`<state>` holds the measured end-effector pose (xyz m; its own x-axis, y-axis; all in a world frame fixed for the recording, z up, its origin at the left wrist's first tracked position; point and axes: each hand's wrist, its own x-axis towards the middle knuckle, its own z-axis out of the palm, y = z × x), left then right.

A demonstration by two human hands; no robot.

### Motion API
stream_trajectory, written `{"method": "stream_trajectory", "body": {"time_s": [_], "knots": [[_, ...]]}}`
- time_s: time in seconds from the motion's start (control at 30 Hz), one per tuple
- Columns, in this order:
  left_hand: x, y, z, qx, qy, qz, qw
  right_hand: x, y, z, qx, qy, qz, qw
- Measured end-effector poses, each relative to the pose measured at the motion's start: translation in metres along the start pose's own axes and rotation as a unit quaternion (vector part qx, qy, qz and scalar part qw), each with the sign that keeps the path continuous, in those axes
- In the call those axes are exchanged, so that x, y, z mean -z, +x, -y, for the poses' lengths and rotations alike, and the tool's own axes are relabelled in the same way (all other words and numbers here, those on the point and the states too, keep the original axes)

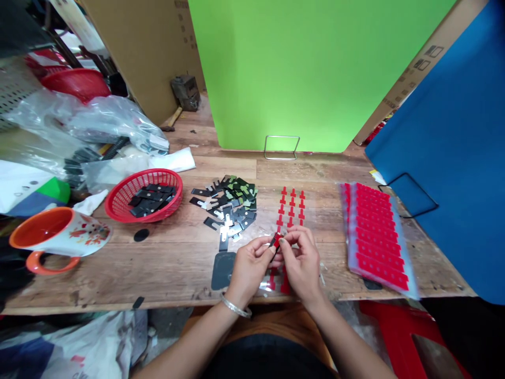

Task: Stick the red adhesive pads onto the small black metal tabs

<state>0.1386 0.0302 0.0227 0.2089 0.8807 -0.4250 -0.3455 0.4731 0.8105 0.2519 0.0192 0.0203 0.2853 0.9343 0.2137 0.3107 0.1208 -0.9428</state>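
Note:
My left hand (pixel 249 266) is closed, pinching a small flat black metal piece. Opposite it, my right hand (pixel 303 263) is closed on a small red sticker (pixel 277 240) that lies against this piece, thumb and fingertips touching it. Below and beyond my hands is a clear sheet with rows of red T-shaped stickers (pixel 292 202), partly hidden by the hands. Left of it a loose heap of black and silvery notched metal pieces (pixel 232 202) spreads over the table. More black pieces (pixel 152 199) lie in a red plastic basket (pixel 114 208).
A stack of red sticker sheets (pixel 379 237) lies at the right. An orange and white mug (pixel 59 237) stands at the left, near plastic bags (pixel 102 121). Green (pixel 315 68) and blue (pixel 450 131) boards rise behind. A dark square pad (pixel 223 271) is beside my left hand.

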Motion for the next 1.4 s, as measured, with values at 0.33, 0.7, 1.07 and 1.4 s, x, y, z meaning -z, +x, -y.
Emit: {"method": "stream_trajectory", "body": {"time_s": [0.33, 0.7, 1.07, 1.4], "knots": [[-0.002, 0.000, 0.000, -0.008, 0.007, -0.003, 1.000, 0.000, 0.006, 0.003, -0.003, 0.010, -0.003, 1.000], [-0.006, -0.003, 0.002, -0.027, 0.006, -0.020, 0.999, -0.002, 0.005, -0.002, -0.047, 0.030, 0.001, 0.998], [-0.010, -0.006, -0.001, -0.047, 0.012, -0.026, 0.999, -0.010, -0.001, 0.006, -0.149, 0.130, -0.013, 0.980], [-0.009, -0.007, 0.002, -0.018, -0.013, -0.039, 0.999, -0.011, 0.002, -0.003, -0.188, 0.177, 0.033, 0.966]]}}
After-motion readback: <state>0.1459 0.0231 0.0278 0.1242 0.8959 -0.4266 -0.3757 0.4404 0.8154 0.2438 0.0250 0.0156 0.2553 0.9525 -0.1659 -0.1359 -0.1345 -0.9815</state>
